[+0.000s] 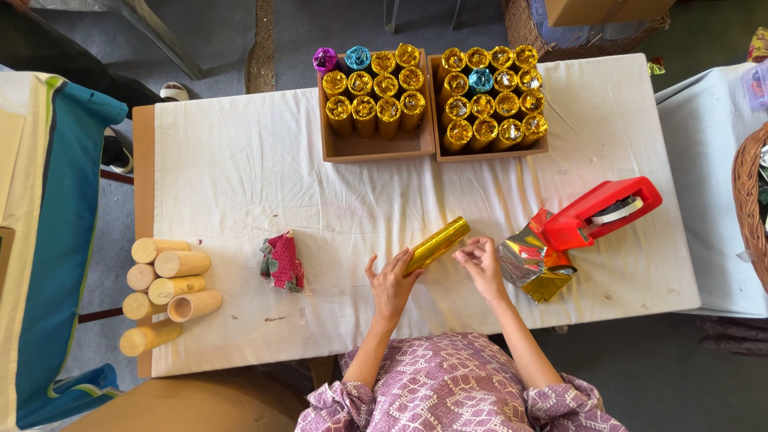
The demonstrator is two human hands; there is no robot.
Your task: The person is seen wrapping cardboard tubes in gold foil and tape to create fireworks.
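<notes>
Head view, straight down on a bench (240, 160) draped in white cloth. Nearest the lower edge, purple patterned sleeves, forearms reaching up onto the cloth. Left hand (390, 284) with fingers closed lightly around the lower end of a gold foil tube (436, 244), thumb spread to the side. Right hand (480, 260) just beside the tube's middle, fingers curled narrow with the tips pinched together, touching or nearly touching the foil; cannot tell which. Tube lying tilted, lower end in the left hand, upper end pointing up and to the right, resting on or just above the cloth near the front middle of the bench.

Just right of the right hand, a crumpled heap of silver and gold foil sheets (530, 264), with a red tape dispenser (604, 212) touching its upper side. Left of the left hand, a small red patterned cloth bundle (282, 262), apart from both hands. Further left, at the bench's edge, a stack of bare cardboard tubes (168, 288) lying on their sides.

At the far edge, two shallow brown trays side by side: left tray (376, 148) partly filled with upright foil-topped tubes, mostly gold, one purple and one blue at the back; right tray (544, 148) full of gold ones, with one blue among them.
</notes>
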